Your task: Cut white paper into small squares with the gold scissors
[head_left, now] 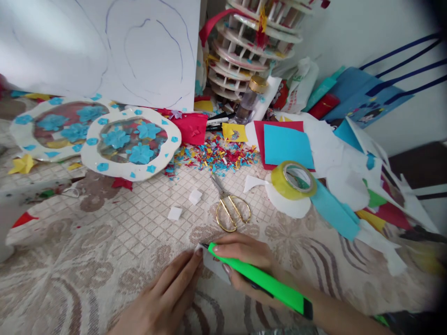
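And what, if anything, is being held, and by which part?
The right hand grips the green cutter by its front part, near the tip; the left hand touches the white piece, but any pinch is hidden.

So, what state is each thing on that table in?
Green cutter: gripped in the right hand
White strip: at the left hand's fingertips, partly hidden
Scissors: lying loose, blades seemingly nearly closed
Tape roll: resting on white paper
Bottle: gold cap on
Paper shreds: loosely scattered
Two white pieces: lying apart
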Action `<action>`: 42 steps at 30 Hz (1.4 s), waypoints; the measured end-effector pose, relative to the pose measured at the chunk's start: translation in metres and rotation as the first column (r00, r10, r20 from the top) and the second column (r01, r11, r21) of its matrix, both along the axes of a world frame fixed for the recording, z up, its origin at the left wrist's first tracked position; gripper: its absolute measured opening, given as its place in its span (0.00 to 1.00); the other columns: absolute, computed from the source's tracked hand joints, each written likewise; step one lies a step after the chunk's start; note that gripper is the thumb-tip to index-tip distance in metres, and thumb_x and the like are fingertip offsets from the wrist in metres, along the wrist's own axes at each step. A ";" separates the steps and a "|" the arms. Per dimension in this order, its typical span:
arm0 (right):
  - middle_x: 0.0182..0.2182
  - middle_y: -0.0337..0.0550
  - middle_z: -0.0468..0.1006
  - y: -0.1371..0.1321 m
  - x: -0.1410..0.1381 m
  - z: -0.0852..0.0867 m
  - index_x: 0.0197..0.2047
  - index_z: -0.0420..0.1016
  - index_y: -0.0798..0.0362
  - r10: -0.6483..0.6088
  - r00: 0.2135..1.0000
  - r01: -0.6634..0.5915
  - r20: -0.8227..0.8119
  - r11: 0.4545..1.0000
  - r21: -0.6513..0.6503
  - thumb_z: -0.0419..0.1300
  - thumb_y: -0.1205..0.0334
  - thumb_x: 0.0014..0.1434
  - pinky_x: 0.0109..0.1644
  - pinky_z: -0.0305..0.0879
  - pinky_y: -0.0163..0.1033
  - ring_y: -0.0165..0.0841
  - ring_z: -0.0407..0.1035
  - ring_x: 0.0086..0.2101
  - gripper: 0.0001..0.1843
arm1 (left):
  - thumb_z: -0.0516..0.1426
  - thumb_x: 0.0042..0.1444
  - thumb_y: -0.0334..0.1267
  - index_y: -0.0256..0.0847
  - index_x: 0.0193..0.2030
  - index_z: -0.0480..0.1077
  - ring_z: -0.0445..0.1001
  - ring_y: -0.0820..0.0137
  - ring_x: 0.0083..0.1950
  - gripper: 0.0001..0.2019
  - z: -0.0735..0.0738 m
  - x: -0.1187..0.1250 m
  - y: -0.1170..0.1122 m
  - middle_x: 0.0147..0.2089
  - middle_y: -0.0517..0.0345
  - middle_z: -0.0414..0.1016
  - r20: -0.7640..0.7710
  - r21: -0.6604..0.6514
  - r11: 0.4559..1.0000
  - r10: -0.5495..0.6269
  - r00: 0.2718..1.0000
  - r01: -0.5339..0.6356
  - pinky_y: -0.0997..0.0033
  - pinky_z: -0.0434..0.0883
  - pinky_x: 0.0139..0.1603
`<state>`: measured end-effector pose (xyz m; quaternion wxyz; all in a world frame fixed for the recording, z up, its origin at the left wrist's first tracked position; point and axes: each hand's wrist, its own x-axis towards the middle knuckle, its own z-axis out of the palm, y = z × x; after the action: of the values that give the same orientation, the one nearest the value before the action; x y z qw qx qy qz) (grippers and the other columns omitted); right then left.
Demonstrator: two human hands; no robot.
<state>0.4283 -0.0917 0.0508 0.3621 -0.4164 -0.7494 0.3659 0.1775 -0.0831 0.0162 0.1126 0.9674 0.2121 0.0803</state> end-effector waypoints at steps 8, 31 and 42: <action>0.45 0.46 0.76 -0.005 -0.001 -0.003 0.53 0.70 0.49 -0.073 0.997 0.073 -0.036 0.997 -0.023 0.56 0.74 0.54 0.46 0.71 0.41 0.36 0.72 0.44 0.23 | 0.46 0.52 0.21 0.35 0.68 0.45 0.52 0.59 0.67 0.35 0.000 0.000 0.000 0.69 0.52 0.52 0.015 0.013 1.000 -0.010 1.000 0.010 0.66 0.63 0.61; 0.45 0.46 0.75 -0.008 -0.003 -0.013 0.52 0.69 0.51 -0.095 0.993 0.097 -0.071 0.995 0.030 0.56 0.73 0.55 0.48 0.70 0.40 0.34 0.70 0.44 0.21 | 0.47 0.53 0.22 0.36 0.67 0.51 0.52 0.58 0.67 0.32 -0.001 0.001 0.000 0.70 0.51 0.51 0.000 0.022 1.000 -0.017 1.000 0.017 0.64 0.65 0.60; 0.45 0.47 0.75 -0.007 -0.005 -0.012 0.51 0.70 0.52 -0.113 0.992 0.116 -0.047 0.992 0.054 0.56 0.75 0.54 0.47 0.71 0.38 0.33 0.71 0.43 0.21 | 0.46 0.54 0.22 0.34 0.66 0.51 0.51 0.58 0.68 0.31 0.000 0.001 0.001 0.69 0.51 0.53 0.008 0.043 0.999 -0.024 1.000 0.024 0.65 0.65 0.60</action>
<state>0.4230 -0.0984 0.0389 0.4104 -0.4402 -0.7263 0.3322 0.1783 -0.0825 0.0167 0.0938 0.9717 0.1982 0.0877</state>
